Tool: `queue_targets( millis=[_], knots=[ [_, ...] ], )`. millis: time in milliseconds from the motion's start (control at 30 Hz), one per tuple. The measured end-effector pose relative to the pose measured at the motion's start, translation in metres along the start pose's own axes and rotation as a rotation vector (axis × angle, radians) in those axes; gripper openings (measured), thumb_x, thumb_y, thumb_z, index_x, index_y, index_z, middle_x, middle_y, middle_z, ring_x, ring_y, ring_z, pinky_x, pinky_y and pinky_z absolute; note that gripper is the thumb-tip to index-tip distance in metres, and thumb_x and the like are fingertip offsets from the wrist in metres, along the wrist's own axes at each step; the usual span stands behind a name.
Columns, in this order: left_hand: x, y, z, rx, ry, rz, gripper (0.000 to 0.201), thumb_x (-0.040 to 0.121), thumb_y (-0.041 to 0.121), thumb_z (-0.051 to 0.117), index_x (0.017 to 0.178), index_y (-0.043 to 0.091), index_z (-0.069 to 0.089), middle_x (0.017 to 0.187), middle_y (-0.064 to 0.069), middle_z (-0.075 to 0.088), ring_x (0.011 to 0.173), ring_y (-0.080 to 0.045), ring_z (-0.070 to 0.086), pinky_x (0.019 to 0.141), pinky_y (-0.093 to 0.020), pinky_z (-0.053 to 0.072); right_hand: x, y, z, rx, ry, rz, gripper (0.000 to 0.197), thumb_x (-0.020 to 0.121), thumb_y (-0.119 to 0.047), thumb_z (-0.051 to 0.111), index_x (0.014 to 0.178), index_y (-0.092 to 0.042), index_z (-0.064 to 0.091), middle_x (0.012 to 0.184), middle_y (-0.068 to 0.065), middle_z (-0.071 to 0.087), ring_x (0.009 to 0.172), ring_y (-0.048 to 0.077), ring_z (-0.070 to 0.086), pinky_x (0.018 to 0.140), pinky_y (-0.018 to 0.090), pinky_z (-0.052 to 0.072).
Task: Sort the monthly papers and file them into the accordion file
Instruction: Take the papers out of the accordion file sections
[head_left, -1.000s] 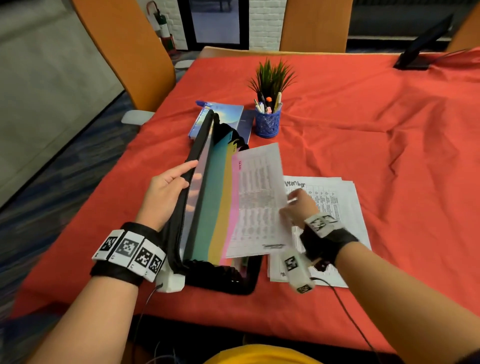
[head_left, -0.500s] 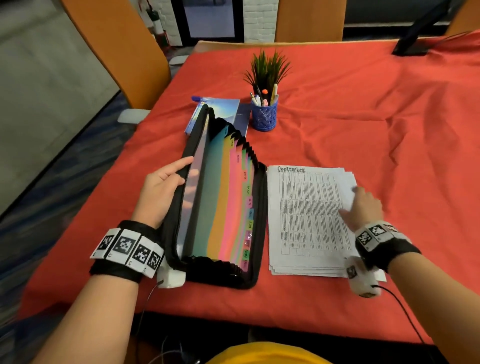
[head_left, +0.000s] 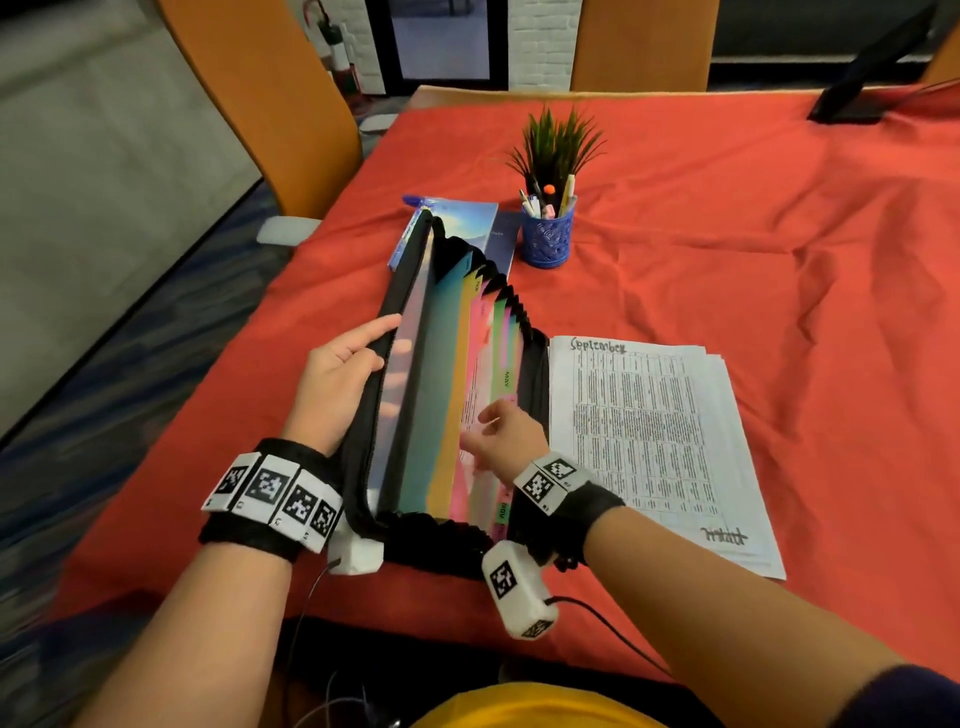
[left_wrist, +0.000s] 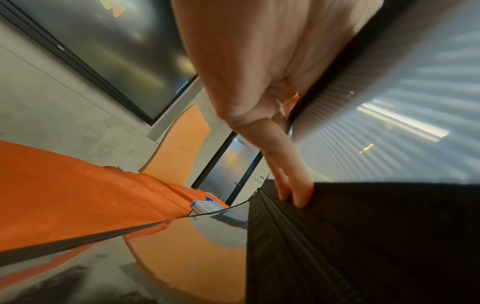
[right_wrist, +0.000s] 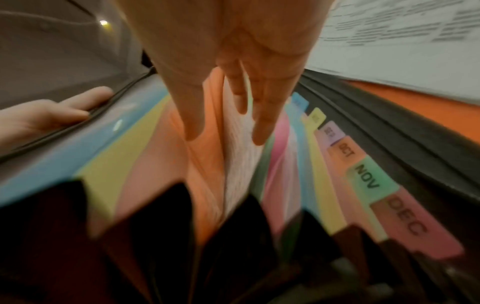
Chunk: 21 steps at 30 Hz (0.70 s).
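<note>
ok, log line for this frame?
left hand: holds accordion file cover open | right hand: fingers straight among dividers beside filed sheet | paper stack: September on top

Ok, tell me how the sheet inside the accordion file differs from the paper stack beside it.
The filed sheet stands on edge between coloured dividers of the accordion file; the paper stack lies flat on the red tablecloth. The right hand touches the filed sheet with straight fingers; no hand touches the paper stack. The stack's top page reads "September"; the sheet's heading is hidden. Both are white printed pages.
</note>
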<state>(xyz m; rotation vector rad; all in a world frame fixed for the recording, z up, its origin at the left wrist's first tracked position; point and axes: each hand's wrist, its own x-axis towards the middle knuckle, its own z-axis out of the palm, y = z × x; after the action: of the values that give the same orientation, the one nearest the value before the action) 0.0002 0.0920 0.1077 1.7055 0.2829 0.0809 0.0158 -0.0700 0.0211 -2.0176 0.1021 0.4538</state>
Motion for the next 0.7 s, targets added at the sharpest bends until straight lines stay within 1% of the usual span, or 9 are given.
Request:
queue_targets(
  millis=[67, 133, 233, 367, 467, 533, 600, 633, 700],
  knots=[
    [0.000, -0.001, -0.002, -0.002, 0.003, 0.005, 0.051, 0.089, -0.005, 0.033, 0.115, 0.028, 0.063, 0.116, -0.011, 0.066, 0.094, -0.027, 0.068, 0.055, -0.034, 0.059, 0.000, -0.003, 0.001, -0.122, 0.015, -0.010, 0.069, 0.072, -0.043, 0.072, 0.125, -0.010, 0.043, 0.121, 0.008, 0.049, 0.104, 0.021, 0.055, 0.082, 0.025, 0.043],
    [0.001, -0.002, -0.004, -0.009, 0.013, 0.007, 0.051, 0.089, -0.005, 0.034, 0.117, 0.026, 0.063, 0.114, -0.008, 0.068, 0.089, -0.021, 0.070, 0.057, -0.037, 0.059, -0.001, -0.004, 0.002, -0.139, 0.006, 0.020, 0.084, 0.071, -0.049, 0.070, 0.135, -0.009, 0.033, 0.134, 0.010, 0.038, 0.116, 0.025, 0.047, 0.093, 0.032, 0.041],
    [0.002, -0.001, -0.005, -0.006, 0.027, 0.012, 0.051, 0.089, -0.007, 0.034, 0.122, 0.020, 0.062, 0.107, -0.004, 0.069, 0.069, -0.007, 0.068, 0.058, -0.041, 0.056, 0.002, -0.003, 0.005, -0.070, -0.034, 0.061, 0.079, 0.074, -0.050, 0.068, 0.135, -0.013, 0.035, 0.139, 0.012, 0.032, 0.114, 0.026, 0.050, 0.098, 0.032, 0.040],
    [0.002, 0.000, -0.007, -0.001, 0.030, 0.017, 0.050, 0.089, -0.007, 0.034, 0.120, 0.021, 0.062, 0.109, -0.007, 0.069, 0.072, -0.009, 0.069, 0.058, -0.041, 0.057, -0.003, -0.010, 0.008, -0.006, 0.000, -0.013, 0.064, 0.076, -0.041, 0.069, 0.128, -0.014, 0.043, 0.137, 0.008, 0.025, 0.097, 0.017, 0.049, 0.084, 0.019, 0.034],
    [0.002, 0.005, -0.010, -0.006, 0.057, 0.026, 0.049, 0.090, -0.009, 0.033, 0.125, 0.013, 0.059, 0.091, 0.004, 0.072, 0.060, -0.003, 0.066, 0.045, -0.024, 0.055, -0.006, -0.013, 0.009, -0.004, 0.053, -0.060, 0.052, 0.075, -0.037, 0.071, 0.114, -0.010, 0.049, 0.125, 0.005, 0.027, 0.085, 0.013, 0.044, 0.078, 0.017, 0.033],
    [0.002, 0.009, -0.014, -0.002, 0.067, 0.050, 0.048, 0.089, -0.011, 0.032, 0.124, 0.008, 0.058, 0.075, 0.017, 0.071, 0.059, 0.002, 0.065, 0.044, -0.011, 0.047, -0.004, -0.017, 0.010, -0.059, 0.020, -0.054, 0.045, 0.076, -0.035, 0.069, 0.110, -0.008, 0.054, 0.120, 0.006, 0.031, 0.086, 0.018, 0.050, 0.084, 0.020, 0.038],
    [0.001, 0.013, -0.020, -0.001, 0.070, 0.077, 0.047, 0.089, -0.012, 0.032, 0.123, 0.008, 0.057, 0.070, 0.025, 0.069, 0.063, 0.006, 0.065, 0.046, -0.008, 0.044, 0.001, -0.021, 0.011, -0.114, -0.031, -0.048, 0.044, 0.077, -0.035, 0.066, 0.111, -0.007, 0.058, 0.122, 0.012, 0.044, 0.085, 0.026, 0.061, 0.088, 0.032, 0.048],
    [0.001, 0.014, -0.022, 0.002, 0.075, 0.088, 0.046, 0.089, -0.012, 0.032, 0.122, 0.009, 0.057, 0.069, 0.025, 0.069, 0.063, 0.006, 0.065, 0.046, -0.007, 0.044, 0.004, -0.023, 0.010, -0.150, -0.071, -0.050, 0.044, 0.079, -0.033, 0.063, 0.115, -0.007, 0.059, 0.121, 0.016, 0.052, 0.087, 0.027, 0.063, 0.089, 0.036, 0.050],
    [0.003, 0.015, -0.028, 0.008, 0.085, 0.097, 0.045, 0.089, -0.012, 0.033, 0.120, 0.008, 0.059, 0.071, 0.018, 0.071, 0.061, 0.004, 0.065, 0.045, -0.008, 0.044, 0.009, -0.029, 0.007, -0.257, -0.169, -0.054, 0.047, 0.084, -0.029, 0.058, 0.126, -0.008, 0.055, 0.126, 0.012, 0.057, 0.102, 0.024, 0.060, 0.095, 0.035, 0.046]
  ],
)
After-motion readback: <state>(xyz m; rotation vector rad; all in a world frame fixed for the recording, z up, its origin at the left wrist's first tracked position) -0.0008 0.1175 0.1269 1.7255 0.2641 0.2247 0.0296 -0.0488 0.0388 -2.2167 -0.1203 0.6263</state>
